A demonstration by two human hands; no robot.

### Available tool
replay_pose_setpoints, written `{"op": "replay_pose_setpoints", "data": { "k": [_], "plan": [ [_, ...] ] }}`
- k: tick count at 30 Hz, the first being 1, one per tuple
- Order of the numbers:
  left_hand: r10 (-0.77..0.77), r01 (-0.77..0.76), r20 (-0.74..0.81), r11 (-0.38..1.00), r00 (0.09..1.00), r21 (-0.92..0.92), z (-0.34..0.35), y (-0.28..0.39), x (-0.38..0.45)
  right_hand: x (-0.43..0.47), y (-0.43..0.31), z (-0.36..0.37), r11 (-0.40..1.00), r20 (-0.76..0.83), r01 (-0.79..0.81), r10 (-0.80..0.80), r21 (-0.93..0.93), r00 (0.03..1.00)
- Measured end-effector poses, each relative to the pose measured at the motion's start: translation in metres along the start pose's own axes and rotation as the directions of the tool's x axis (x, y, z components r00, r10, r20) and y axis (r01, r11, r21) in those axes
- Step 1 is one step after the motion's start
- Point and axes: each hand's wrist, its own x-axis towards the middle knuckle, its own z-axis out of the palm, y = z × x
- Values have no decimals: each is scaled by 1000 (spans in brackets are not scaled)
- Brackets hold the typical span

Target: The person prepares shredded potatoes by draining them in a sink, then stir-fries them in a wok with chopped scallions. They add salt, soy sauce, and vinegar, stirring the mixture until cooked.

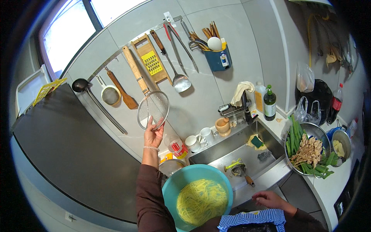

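Note:
My left hand (153,135) reaches up to the wall and grips the lower rim of a wire-mesh skimmer (154,108). Its long wooden handle (132,62) points up to the hanging rail; whether it still hangs there I cannot tell. Below my left arm stands a turquoise basin (171,190), where pale yellow shreds (203,201) lie in water. My right hand (268,199) is empty, held low in front of the sink's front edge. Inside the steel sink (213,158) lie a green-handled peeler (233,165) and a tool with a wooden handle (249,180).
On the rail (111,59) hang a ladle (81,85), a wooden spatula (127,98), a grater (152,62), a turner (181,83) and tongs (176,43). Mugs (192,143) and a mortar (223,127) line the sink's back. At right, a colander (314,130) holds greens.

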Motion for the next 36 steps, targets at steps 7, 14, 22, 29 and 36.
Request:
{"op": "replay_pose_setpoints", "data": {
  "k": [7, 14, 22, 29, 36],
  "plan": [
    [36, -40, 129, 999, 991, 30, 36, 29, -56, -3, -18, 19, 937, -119, 82, -129, -339, 984],
    [-54, 20, 78, 924, 996, 381, 22, -9, -170, -7, -114, 2, 398, -162, 214, -725, -892, 670],
    [-323, 302, -79, 735, 943, 607, -26, -60, -261, 25, -223, 11, -259, 192, -42, -806, -965, 559],
    [-283, 194, -56, 489, 957, 850, -50, -40, -286, 98, -177, 21, -300, 147, 18, -414, -954, 898],
    [190, 34, -101, 327, 977, 945, -124, -39, -305, 81, -118, 51, 680, 308, -1, 332, -733, 892]
  ]
}}
